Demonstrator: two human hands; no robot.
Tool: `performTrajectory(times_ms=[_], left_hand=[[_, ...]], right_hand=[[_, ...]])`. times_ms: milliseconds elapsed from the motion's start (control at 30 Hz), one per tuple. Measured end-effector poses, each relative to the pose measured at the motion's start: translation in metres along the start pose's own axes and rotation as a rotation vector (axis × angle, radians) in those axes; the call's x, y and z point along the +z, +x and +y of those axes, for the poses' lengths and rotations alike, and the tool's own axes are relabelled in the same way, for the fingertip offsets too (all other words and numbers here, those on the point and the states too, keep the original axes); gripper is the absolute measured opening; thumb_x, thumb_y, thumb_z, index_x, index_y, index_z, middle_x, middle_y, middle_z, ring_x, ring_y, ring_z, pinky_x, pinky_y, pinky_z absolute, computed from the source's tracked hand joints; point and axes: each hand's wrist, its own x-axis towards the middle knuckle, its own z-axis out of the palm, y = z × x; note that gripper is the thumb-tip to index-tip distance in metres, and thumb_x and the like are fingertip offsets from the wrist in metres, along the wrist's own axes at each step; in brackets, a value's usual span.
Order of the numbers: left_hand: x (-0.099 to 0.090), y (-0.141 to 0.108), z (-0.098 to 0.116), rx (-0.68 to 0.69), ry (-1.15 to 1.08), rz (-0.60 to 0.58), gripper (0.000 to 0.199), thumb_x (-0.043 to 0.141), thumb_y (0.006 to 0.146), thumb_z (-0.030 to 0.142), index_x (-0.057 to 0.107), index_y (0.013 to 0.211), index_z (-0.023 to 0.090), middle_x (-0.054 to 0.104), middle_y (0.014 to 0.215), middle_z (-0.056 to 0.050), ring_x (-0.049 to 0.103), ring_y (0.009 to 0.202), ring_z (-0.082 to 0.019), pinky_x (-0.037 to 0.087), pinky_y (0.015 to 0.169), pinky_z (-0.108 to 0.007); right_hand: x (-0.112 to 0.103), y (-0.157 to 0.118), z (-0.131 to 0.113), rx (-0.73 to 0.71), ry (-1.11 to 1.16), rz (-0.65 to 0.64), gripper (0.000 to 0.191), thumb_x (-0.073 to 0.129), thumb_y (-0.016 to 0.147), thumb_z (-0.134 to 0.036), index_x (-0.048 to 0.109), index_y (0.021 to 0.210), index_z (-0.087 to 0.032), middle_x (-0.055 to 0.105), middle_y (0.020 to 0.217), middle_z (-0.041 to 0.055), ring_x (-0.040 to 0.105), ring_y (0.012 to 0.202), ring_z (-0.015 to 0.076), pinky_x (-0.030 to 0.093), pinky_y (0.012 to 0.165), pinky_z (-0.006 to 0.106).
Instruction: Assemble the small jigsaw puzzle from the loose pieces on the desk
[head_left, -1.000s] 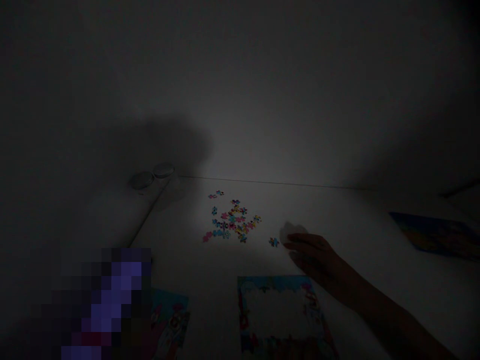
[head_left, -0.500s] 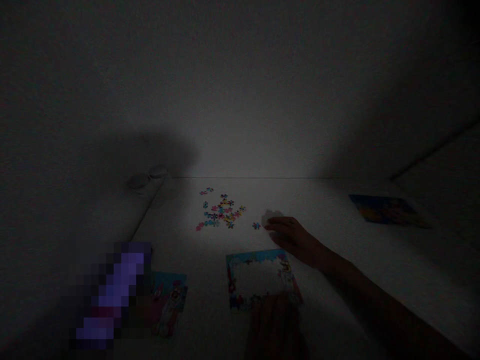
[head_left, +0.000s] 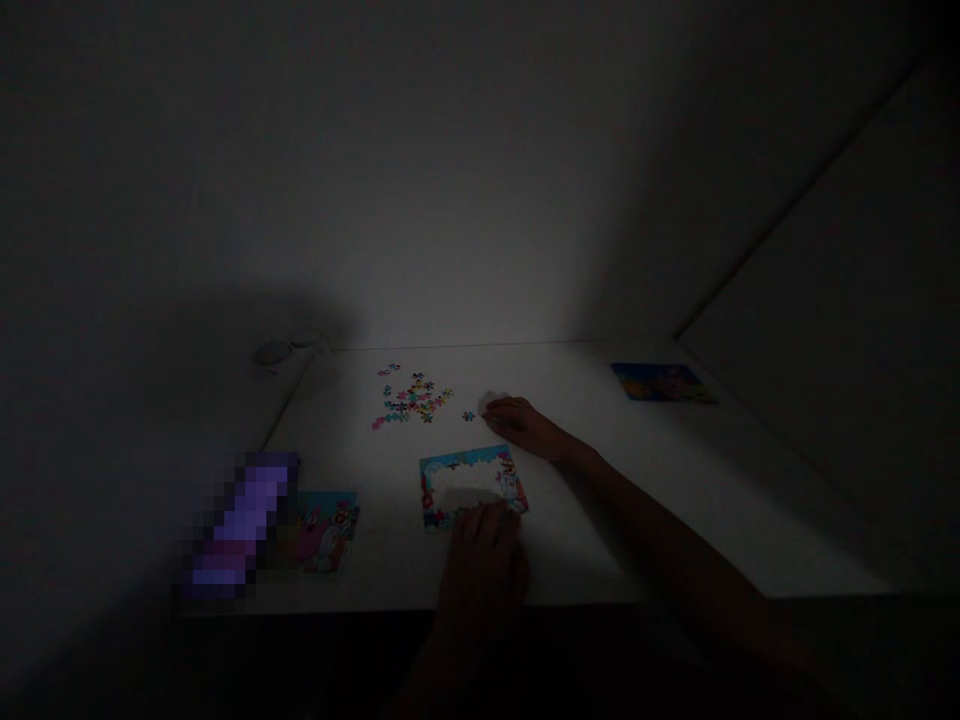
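Observation:
In the dim head view, a jigsaw puzzle border [head_left: 511, 480] lies on the white table with a bare middle. My left hand [head_left: 484, 560] rests flat over its near edge, fingers stretched out and covering part of that side. Beyond the border, my right hand [head_left: 517, 422] is low over the table with its fingers slightly apart. Just left of its fingertips lies a single puzzle piece [head_left: 469, 416], with a small gap between them. I see nothing held in the right hand. Further left is a loose pile of puzzle pieces [head_left: 420, 400].
A picture card [head_left: 326, 530] lies at the near left, beside a blurred-out purple-lit object [head_left: 247, 520]. Eyeglasses [head_left: 274, 352] are at the far left edge. Another blue picture [head_left: 664, 383] lies at the far right. A white wall [head_left: 465, 230] stands behind the table.
The view has pulled back and shifted, so the table's near edge now shows. Both hands keep about the same places by the border and the lone piece.

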Motion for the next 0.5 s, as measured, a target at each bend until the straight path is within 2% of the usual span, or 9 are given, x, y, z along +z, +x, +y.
performTrajectory(times_ms=[300, 500], left_hand=[[-0.0002, 0.0011, 0.0034, 0.018, 0.037, 0.060, 0.027, 0.050, 0.091, 0.015, 0.060, 0.116, 0.018, 0.062, 0.123, -0.008, 0.055, 0.113, -0.024, 0.047, 0.100, -0.044], [-0.0056, 0.0026, 0.0066, 0.004, 0.031, 0.022, 0.025, 0.049, 0.092, 0.020, 0.060, 0.114, 0.017, 0.062, 0.122, -0.008, 0.055, 0.110, -0.024, 0.045, 0.100, -0.043]], right_hand=[[0.0025, 0.0000, -0.0029, -0.002, 0.003, 0.029, 0.046, 0.040, 0.097, -0.055, 0.070, 0.107, -0.021, 0.069, 0.116, 0.0133, 0.061, 0.114, 0.0266, 0.045, 0.103, 0.047], [0.0063, -0.0004, 0.0061, 0.000, 0.011, 0.032, 0.054, 0.038, 0.095, -0.062, 0.070, 0.108, -0.022, 0.069, 0.118, 0.0136, 0.061, 0.115, 0.0282, 0.045, 0.103, 0.050]])
